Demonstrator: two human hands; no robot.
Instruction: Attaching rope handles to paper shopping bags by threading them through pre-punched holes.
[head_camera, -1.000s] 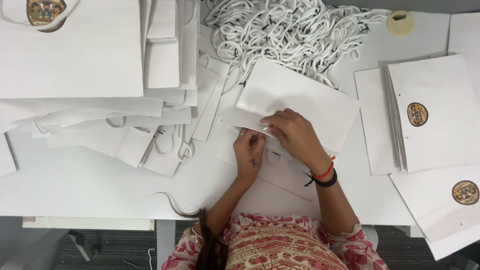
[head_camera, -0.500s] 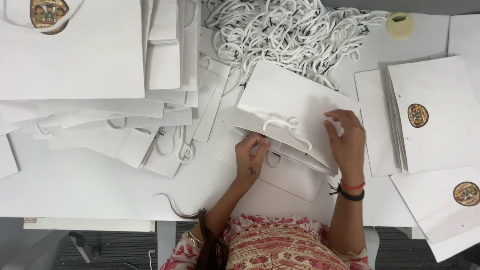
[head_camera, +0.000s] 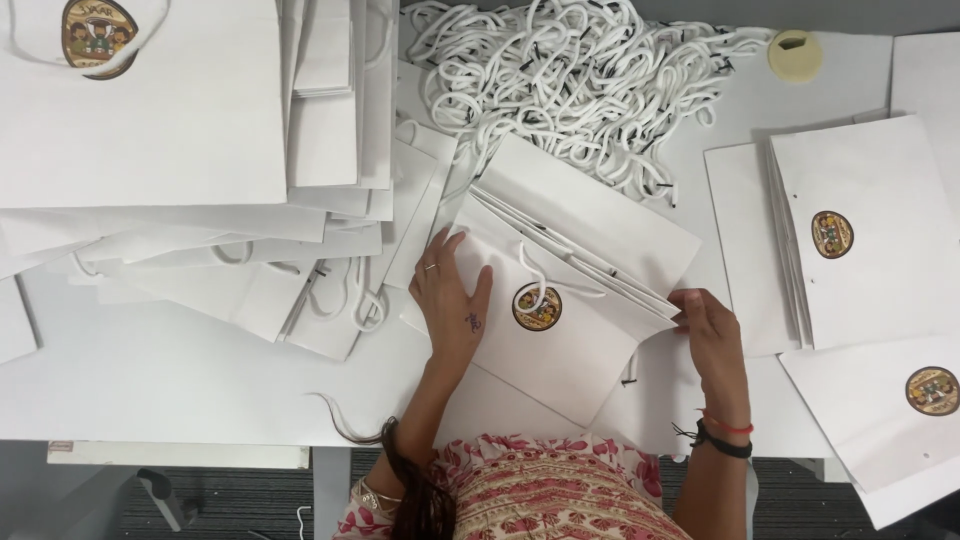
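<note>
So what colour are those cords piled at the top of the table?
The cords are white with small black tips, seen in the head view.

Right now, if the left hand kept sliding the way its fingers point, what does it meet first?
The left hand points up the table, flat on the white paper bag. Just past its fingertips comes the bag's top edge, then probably the pile of white cord handles; depth is unclear.
</note>
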